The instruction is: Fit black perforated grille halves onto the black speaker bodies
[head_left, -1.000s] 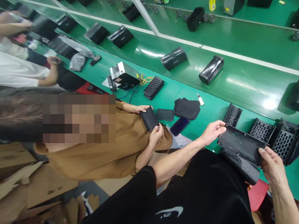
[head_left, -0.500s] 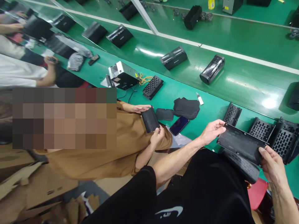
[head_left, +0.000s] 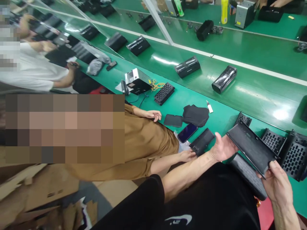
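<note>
A black plastic panel, shallow and curved with small tabs on its rim, is tilted in front of me. My right hand grips its near right end, thumb on the edge. At the other end my left hand is open, thumb raised and palm showing; its fingertips reach the panel's left end and are partly hidden. Below the panel lies a dark slotted housing part by the table edge. Beside my left forearm, a co-worker's hand holds another black panel.
Perforated black grilles stand on the green table to the right. A phone, black sheets and a small white bottle lie left of me. Speakers sit on the green surface beyond. The co-worker sits close on my left.
My left thumb has come off the panel and that hand has opened. The panel has tilted more steeply in my right hand. The co-worker's panel has moved right, toward my left forearm, in one hand.
</note>
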`<control>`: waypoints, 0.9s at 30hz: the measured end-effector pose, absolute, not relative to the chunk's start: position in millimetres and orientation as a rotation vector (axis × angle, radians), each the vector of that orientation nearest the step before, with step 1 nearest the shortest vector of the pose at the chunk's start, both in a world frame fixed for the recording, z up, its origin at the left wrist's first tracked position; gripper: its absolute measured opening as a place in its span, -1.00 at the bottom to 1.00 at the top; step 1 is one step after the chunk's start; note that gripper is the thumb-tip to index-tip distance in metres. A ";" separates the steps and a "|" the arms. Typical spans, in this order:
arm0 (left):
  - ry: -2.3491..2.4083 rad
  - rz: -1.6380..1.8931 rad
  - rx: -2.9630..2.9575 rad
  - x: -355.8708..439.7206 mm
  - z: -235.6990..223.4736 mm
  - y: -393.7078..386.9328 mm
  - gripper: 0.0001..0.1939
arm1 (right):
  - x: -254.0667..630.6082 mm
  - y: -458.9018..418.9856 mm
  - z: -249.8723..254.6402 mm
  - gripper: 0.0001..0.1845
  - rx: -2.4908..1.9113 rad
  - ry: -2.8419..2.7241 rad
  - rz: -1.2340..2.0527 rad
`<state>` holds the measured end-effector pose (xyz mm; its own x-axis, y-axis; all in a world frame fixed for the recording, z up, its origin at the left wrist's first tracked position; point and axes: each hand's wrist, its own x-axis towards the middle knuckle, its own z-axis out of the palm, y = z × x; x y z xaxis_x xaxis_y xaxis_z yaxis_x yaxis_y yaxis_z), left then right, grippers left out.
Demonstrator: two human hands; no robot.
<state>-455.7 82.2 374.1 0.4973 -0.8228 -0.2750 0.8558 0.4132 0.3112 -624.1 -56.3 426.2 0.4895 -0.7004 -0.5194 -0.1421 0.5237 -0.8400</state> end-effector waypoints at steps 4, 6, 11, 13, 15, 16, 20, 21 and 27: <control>-0.025 -1.166 0.450 -476.1 363.5 72.6 0.20 | -618.0 -28.9 418.3 -0.63 -0.948 0.922 -0.345; 0.007 -1.204 0.440 -474.3 359.5 72.0 0.25 | -630.3 -27.9 408.9 -0.65 -1.022 0.870 -0.295; 0.144 -1.189 0.378 -442.6 354.0 87.9 0.23 | -689.7 -53.4 363.6 -0.40 -1.972 0.913 0.012; 0.212 -1.160 0.386 -429.4 354.3 98.0 0.21 | -706.8 -59.1 346.1 -0.31 -2.349 0.752 0.195; 0.260 -1.126 0.403 -420.4 356.0 107.2 0.18 | -714.2 -58.8 334.3 -0.14 -2.547 0.586 0.396; 0.273 -1.119 0.407 -417.7 357.1 110.8 0.16 | -714.6 -57.3 330.5 -0.05 -2.594 0.534 0.499; 0.283 -1.138 0.399 -416.2 356.9 117.5 0.11 | -706.1 -55.8 325.5 0.10 -2.601 0.467 0.684; 0.280 -1.144 0.398 -417.3 355.2 117.7 0.13 | -703.7 -58.1 326.6 0.10 -2.582 0.460 0.681; 0.167 -1.193 0.375 -422.8 337.4 117.8 0.27 | -698.2 -98.9 365.2 0.11 -2.304 0.561 0.627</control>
